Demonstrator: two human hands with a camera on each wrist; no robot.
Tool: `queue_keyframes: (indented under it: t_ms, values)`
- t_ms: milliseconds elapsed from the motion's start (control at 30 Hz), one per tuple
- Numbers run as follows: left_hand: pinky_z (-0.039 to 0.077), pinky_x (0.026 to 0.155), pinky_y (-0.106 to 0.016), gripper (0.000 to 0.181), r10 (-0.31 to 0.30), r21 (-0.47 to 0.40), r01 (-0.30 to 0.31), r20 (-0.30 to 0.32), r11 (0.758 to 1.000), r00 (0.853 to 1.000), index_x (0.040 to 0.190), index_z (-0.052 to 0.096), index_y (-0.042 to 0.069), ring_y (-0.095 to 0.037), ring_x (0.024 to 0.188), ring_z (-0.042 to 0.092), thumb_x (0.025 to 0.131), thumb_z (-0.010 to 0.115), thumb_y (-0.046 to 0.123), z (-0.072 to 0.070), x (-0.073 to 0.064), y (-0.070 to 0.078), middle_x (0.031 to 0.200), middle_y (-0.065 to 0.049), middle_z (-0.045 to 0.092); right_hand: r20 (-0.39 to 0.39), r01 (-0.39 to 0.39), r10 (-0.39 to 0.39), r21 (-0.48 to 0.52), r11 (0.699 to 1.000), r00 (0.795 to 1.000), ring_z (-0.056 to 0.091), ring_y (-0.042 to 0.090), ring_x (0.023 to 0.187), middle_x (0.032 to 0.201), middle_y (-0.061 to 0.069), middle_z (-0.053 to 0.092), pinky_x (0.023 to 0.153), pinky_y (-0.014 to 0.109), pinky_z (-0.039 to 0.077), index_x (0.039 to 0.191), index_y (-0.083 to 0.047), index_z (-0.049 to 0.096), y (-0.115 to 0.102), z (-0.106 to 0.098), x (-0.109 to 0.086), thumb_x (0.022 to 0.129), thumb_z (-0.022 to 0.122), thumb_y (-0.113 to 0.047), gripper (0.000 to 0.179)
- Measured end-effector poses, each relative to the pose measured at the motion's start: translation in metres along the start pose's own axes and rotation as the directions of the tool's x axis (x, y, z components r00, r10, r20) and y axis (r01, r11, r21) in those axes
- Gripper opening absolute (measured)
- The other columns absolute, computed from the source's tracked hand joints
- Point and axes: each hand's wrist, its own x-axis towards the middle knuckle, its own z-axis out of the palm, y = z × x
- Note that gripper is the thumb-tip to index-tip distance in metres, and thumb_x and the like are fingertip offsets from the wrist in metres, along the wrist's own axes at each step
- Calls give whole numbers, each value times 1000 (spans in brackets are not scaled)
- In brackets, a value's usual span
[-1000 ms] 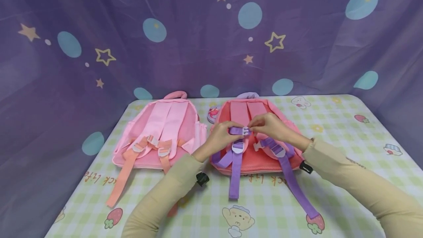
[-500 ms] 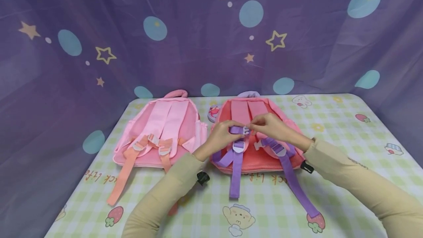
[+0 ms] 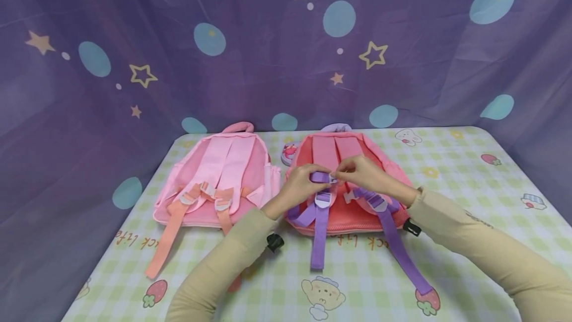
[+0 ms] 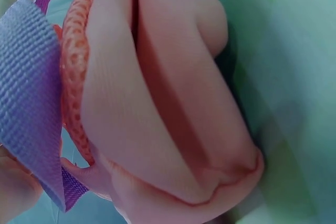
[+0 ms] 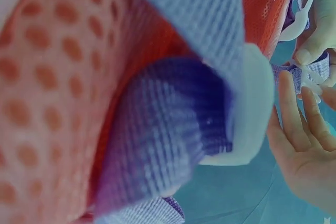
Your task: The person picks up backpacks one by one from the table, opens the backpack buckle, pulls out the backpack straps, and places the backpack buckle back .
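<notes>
A coral-red backpack [image 3: 348, 220] lies with its shoulder straps facing up. Over it my left hand [image 3: 298, 185] grips a short purple webbing strap [image 3: 319, 177] between thumb and fingers. At that strap's end is a white plastic buckle [image 3: 332, 179], which the fingertips of my right hand [image 3: 365, 173] pinch. The right wrist view shows the buckle [image 5: 311, 81] between both hands, partly covered by fingers. A loose white buckle prong [image 3: 350, 196] sits by the right shoulder strap. In the left wrist view the purple webbing [image 4: 29, 98] passes close beside the backpack's side pocket [image 4: 136, 114].
Left of it lies a pink backpack [image 3: 256, 163] with orange straps. Two purple strap tails [image 3: 318, 247] hang toward the front of the checkered tablecloth [image 3: 371, 277]. A small round purple item [image 3: 288, 153] pokes out between the bags. A purple curtain [image 3: 268, 63] stands behind.
My right hand has dipped slightly, and its fingertips now cover more of the white buckle. My left hand keeps its grip on the purple strap; the backpacks stay put.
</notes>
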Motion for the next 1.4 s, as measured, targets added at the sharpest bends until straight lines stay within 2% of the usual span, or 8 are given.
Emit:
queue_keyframes:
  t_ms: [167, 367, 600, 800, 1000, 1400]
  values:
    - [52, 81, -28, 26, 13, -21, -13, -4, 1000, 1000, 102, 70, -1, -24, 95, 64, 79, 75, 8, 0, -2, -2, 99, -14, 69, -12, -8, 8, -7, 1000, 1000, 62, 32, 76, 77, 5, 69, 60, 23, 43, 90, 0, 71, 0, 1, 0, 90, 62, -14, 16]
    - [51, 81, -25, 28, -5, -54, 6, 19, 999, 1000, 104, 69, -1, -23, 95, 64, 78, 75, 8, -1, -4, -1, 102, -13, 68, -22, -29, 29, -12, 999, 999, 63, 30, 76, 77, 5, 69, 57, 22, 40, 87, -1, 70, 1, 2, 0, 90, 61, -13, 16]
    - [49, 79, -24, 25, 2, -47, -2, -2, 999, 1000, 101, 68, 1, -20, 92, 61, 80, 75, 14, -2, -8, 4, 99, -9, 67, -21, -9, 9, 1, 1000, 1000, 65, 22, 76, 81, 10, 70, 62, 21, 44, 86, 3, 68, 4, 3, -1, 89, 59, -8, 14]
    - [49, 80, -27, 20, -74, -35, 74, 10, 997, 997, 98, 68, 2, -20, 91, 59, 85, 69, 17, -2, -8, 10, 97, -8, 62, -15, -6, 6, 26, 1000, 1000, 67, 26, 80, 83, 12, 70, 66, 21, 46, 88, 3, 68, 4, 3, -2, 91, 59, -8, 15]
    - [49, 80, -30, 18, -152, -54, 154, 33, 987, 988, 97, 68, 1, -22, 91, 60, 87, 66, 15, -2, -4, 12, 96, -10, 62, -31, 11, -10, 27, 1000, 999, 66, 22, 80, 84, 12, 70, 71, 23, 49, 89, 4, 68, 5, 5, -3, 90, 59, -6, 14]
    - [46, 66, -20, 14, -219, -74, 223, 66, 972, 974, 92, 66, 1, -13, 76, 56, 86, 66, 14, -2, 1, 12, 85, -8, 64, -84, 20, -21, -5, 1000, 996, 65, 17, 80, 87, 13, 71, 73, 27, 51, 90, 4, 69, 6, 7, -4, 89, 60, -3, 12]
